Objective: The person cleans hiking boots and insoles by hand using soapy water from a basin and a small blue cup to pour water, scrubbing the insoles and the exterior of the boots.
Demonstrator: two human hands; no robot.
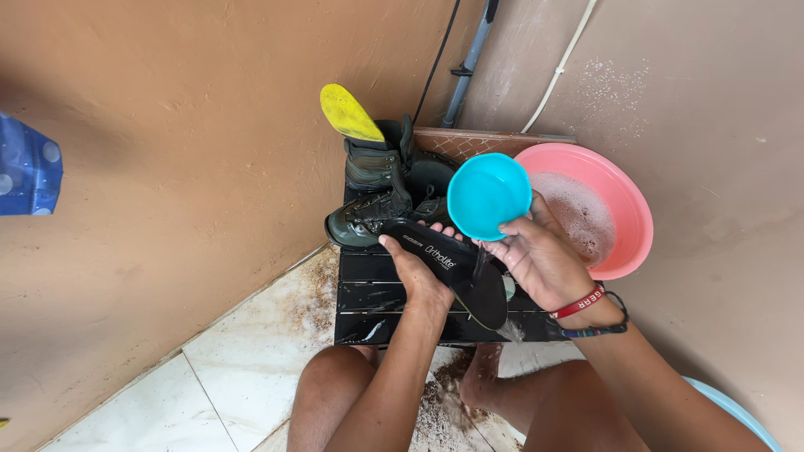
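Two plastered walls (pixel 167 167) in a dull clay-brown met at a corner, and daylight fell evenly across them. A grey pipe (pixel 469 63) ran down that corner, with a black cable (pixel 440 59) to its left and a white cable (pixel 563 63) slanting over the right-hand wall, which was flecked with white spatter. The floor (pixel 243 377) was pale marble-like tile, wet and strewn with brown grit. A blue cloth (pixel 27 172) hung at the left edge.

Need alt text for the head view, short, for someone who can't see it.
The left hand holds a black insole over a black slatted stand while the right hand tips a small blue bowl, water trickling down. Wet boots and a pink basin sit behind.
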